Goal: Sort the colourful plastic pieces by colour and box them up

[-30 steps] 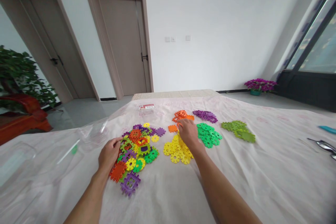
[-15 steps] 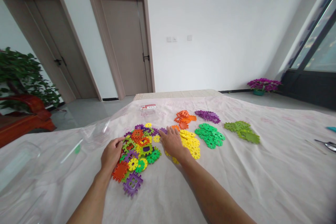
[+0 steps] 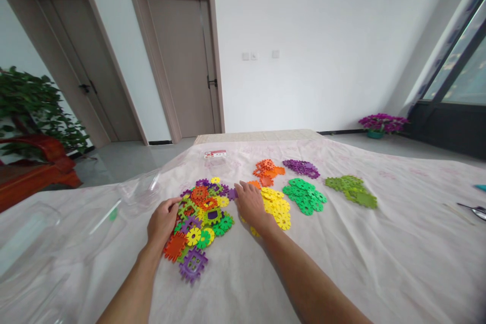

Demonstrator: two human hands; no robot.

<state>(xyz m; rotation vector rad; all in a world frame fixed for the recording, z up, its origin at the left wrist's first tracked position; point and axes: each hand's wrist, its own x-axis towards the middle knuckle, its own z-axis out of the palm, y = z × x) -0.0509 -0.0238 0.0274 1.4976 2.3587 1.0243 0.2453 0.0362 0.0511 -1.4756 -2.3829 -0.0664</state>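
Right hand beside a purple piece at the rim of the mixed heap

Clock centred on the yellow pile, twelve toward the far wall. Cloth-covered worktop. Mixed heap of slotted plastic discs and squares at nine. Single-colour groups: orange pile at twelve, purple pile at one, green pile between two and three, light-green pile farther out toward three.

Right hand: palm down, covering the nine o'clock side of the yellow pile. Grip unclenched, fingers stretched and spread; nothing seen clasped. Purple piece lies at ten, just at the fingertips. Contact: cannot tell from where I stand.

Left hand: at the heap's own nine o'clock side, fingertips apparently against its edge. Underside hidden, so I cannot tell whether that grip pinches a piece.

Handling notes, my judgement: the piece is thin and flat, so draw it a little away from the heap first, then pinch it by opposite edges; pressing straight down would only push it into the cloth. Its teeth may snag a neighbour; a light left hand should steady the heap. Raise the right palm before crossing toward one o'clock, since a low wrist could drag yellow discs along and blur the gap between groups
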